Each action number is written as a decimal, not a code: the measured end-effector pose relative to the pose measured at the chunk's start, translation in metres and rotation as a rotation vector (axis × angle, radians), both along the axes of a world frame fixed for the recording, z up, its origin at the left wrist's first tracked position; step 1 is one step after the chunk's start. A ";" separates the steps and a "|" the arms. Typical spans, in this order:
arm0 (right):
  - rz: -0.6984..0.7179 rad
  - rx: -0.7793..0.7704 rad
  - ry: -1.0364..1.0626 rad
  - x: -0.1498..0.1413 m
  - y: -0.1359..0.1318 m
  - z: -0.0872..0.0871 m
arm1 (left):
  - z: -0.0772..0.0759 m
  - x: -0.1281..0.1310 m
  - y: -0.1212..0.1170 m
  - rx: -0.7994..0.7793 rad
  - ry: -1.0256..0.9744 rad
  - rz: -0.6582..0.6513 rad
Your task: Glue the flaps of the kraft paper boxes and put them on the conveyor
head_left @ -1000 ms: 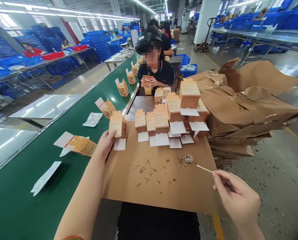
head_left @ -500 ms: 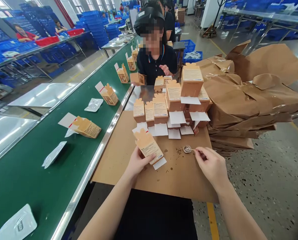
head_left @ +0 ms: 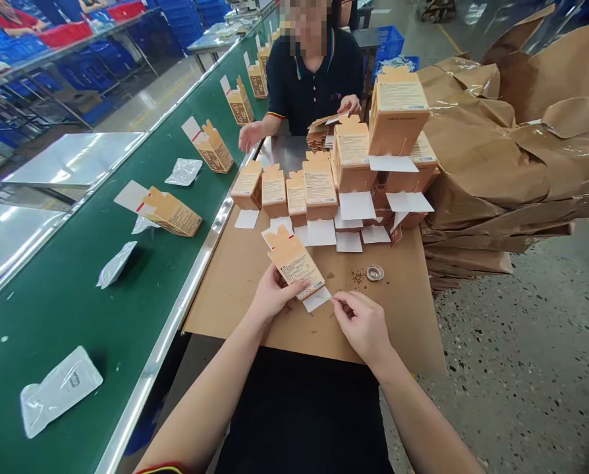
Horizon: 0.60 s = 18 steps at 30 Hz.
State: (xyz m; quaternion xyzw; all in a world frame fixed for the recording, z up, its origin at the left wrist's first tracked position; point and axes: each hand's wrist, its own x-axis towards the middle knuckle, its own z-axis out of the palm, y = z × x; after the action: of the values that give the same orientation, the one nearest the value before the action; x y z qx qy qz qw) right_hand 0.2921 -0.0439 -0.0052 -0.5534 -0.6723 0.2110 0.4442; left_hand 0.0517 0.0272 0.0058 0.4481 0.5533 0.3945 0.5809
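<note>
My left hand (head_left: 273, 296) is closed around a tan cardboard box (head_left: 298, 266), thumb on its printed face. The box leans over the table, with a white flap (head_left: 317, 300) sticking out at its near end. My right hand (head_left: 366, 324) pinches a thin stick (head_left: 332, 299), mostly hidden by the fingers; its tip is at the white flap. Beyond my right hand sits a small round dish (head_left: 375, 273), with dark specks on the cardboard sheet (head_left: 235, 283) beside it. Several similar boxes (head_left: 320, 187) stand grouped just past the held one.
On the left runs a green conveyor belt (head_left: 170, 263) with open boxes and clear-wrapped white pouches (head_left: 62, 388). Across the table a co-worker (head_left: 314, 79) stands near flat folded cartons (head_left: 319, 135). Large brown paper bundles (head_left: 512, 158) are piled at the right.
My right hand has moved left from the dish to the box's flap with the stick. Another box now stands at the left of the group; the co-worker's hand no longer holds one. Belt items have shifted.
</note>
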 end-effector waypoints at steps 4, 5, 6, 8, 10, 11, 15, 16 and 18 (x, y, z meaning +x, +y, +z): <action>-0.049 0.019 0.019 0.016 -0.010 0.016 | 0.001 0.005 -0.005 0.015 0.005 0.009; -0.066 0.024 0.025 0.022 -0.014 0.021 | 0.001 0.007 -0.008 0.027 0.018 0.016; -0.089 0.029 0.030 0.028 -0.019 0.026 | 0.001 0.009 -0.012 0.043 0.041 0.018; -0.147 0.028 0.041 0.043 -0.031 0.033 | 0.000 0.013 -0.022 0.088 0.112 0.011; -0.211 0.021 0.048 0.058 -0.042 0.036 | -0.002 0.016 -0.031 0.144 0.200 -0.002; -0.235 0.020 0.049 0.064 -0.047 0.036 | -0.004 0.017 -0.034 0.166 0.240 -0.012; -0.292 0.024 0.053 0.075 -0.056 0.036 | -0.011 0.023 -0.039 0.200 0.345 -0.032; -0.297 0.024 0.056 0.074 -0.056 0.036 | -0.012 0.025 -0.040 0.204 0.353 -0.035; -0.288 0.023 0.063 0.070 -0.053 0.037 | -0.013 0.028 -0.042 0.225 0.363 -0.037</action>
State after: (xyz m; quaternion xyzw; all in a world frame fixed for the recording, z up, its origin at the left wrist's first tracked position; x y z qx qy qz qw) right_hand 0.3621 -0.0967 0.0316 -0.6320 -0.5739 0.1547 0.4973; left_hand 0.0794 -0.0143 -0.0073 0.5837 0.5931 0.3560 0.4252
